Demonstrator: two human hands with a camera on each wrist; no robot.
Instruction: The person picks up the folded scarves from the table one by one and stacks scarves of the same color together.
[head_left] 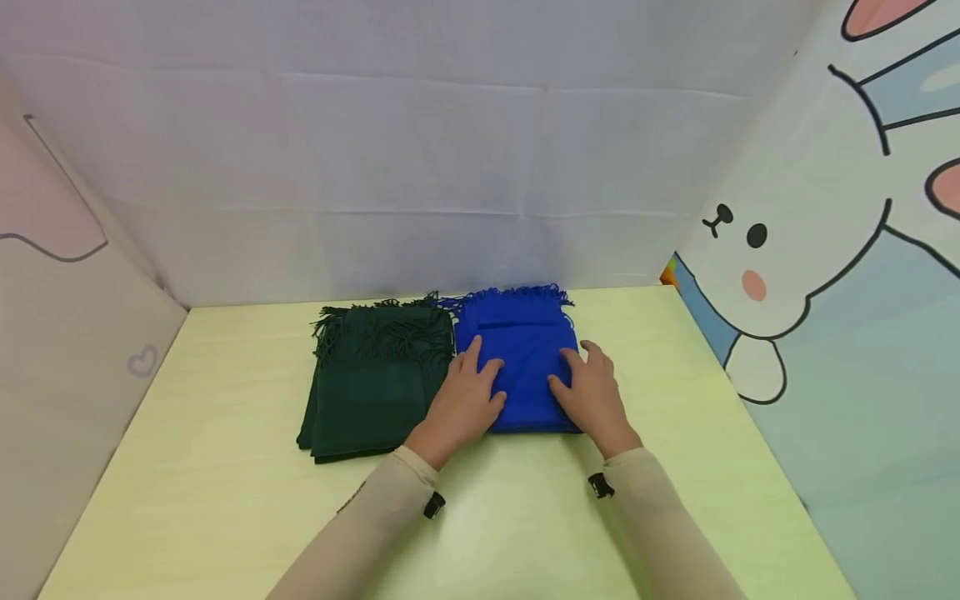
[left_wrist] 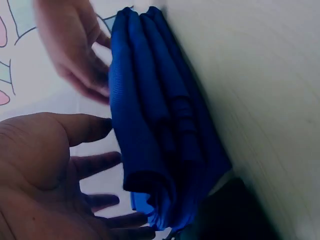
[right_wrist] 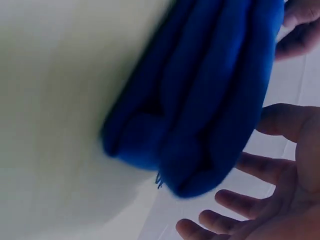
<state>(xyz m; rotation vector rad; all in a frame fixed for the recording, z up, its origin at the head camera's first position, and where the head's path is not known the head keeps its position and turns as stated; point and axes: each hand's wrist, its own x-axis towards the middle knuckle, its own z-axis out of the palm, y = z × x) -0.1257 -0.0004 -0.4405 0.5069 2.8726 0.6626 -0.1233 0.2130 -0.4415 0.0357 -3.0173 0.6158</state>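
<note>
A blue fringed scarf [head_left: 525, 367], folded into a thick rectangle, lies on the table with its tassels at the far edge. My left hand [head_left: 467, 400] is spread over its left side, the fingertips right at the cloth. At the right edge, my right hand [head_left: 596, 396] has its fingers spread and slightly bent, touching the top of the fold. Stacked layers of the blue scarf [left_wrist: 150, 110] show from the side in the left wrist view, and again as rounded folds of the scarf [right_wrist: 200, 100] in the right wrist view.
A dark green fringed scarf [head_left: 375, 392], also folded, lies directly left of the blue one. The pale yellow table [head_left: 225, 500] ends at a white cloth backdrop [head_left: 420, 167]. A panel with a cartoon rabbit [head_left: 795, 275] stands on the right.
</note>
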